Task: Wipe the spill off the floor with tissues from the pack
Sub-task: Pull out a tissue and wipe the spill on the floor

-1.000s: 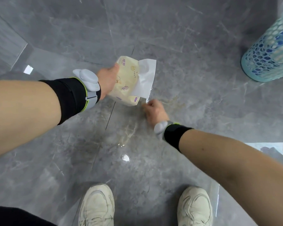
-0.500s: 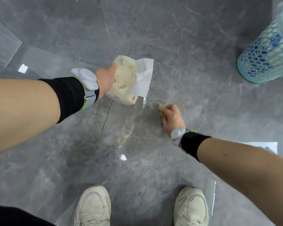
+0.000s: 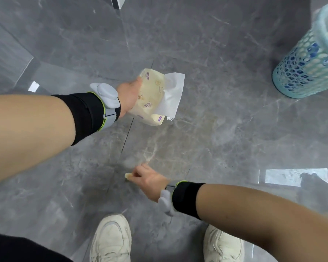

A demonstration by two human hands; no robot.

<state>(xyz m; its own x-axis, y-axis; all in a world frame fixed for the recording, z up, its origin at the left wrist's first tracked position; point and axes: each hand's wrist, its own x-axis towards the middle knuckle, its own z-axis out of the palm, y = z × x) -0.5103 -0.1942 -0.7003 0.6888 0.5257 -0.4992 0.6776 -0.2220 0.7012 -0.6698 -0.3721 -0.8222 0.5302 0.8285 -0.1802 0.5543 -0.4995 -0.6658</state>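
Observation:
My left hand (image 3: 130,94) grips a pale yellow tissue pack (image 3: 150,99) held above the grey floor, with a white tissue (image 3: 171,95) sticking out of its opening. My right hand (image 3: 150,179) is low over the floor, fingers closed on a small yellowish crumpled tissue wad (image 3: 128,175) pressed against the tiles beside a tile joint. A faint brownish smear (image 3: 203,121) shows on the floor to the right of the pack.
A teal perforated waste basket (image 3: 309,61) stands at the upper right. My two white shoes (image 3: 112,240) (image 3: 222,244) are at the bottom. Bright light reflections (image 3: 284,176) lie on the glossy tiles to the right.
My right hand with the wad has swept from beside the pack down and to the left, toward my feet. The left hand still holds the pack in about the same place.

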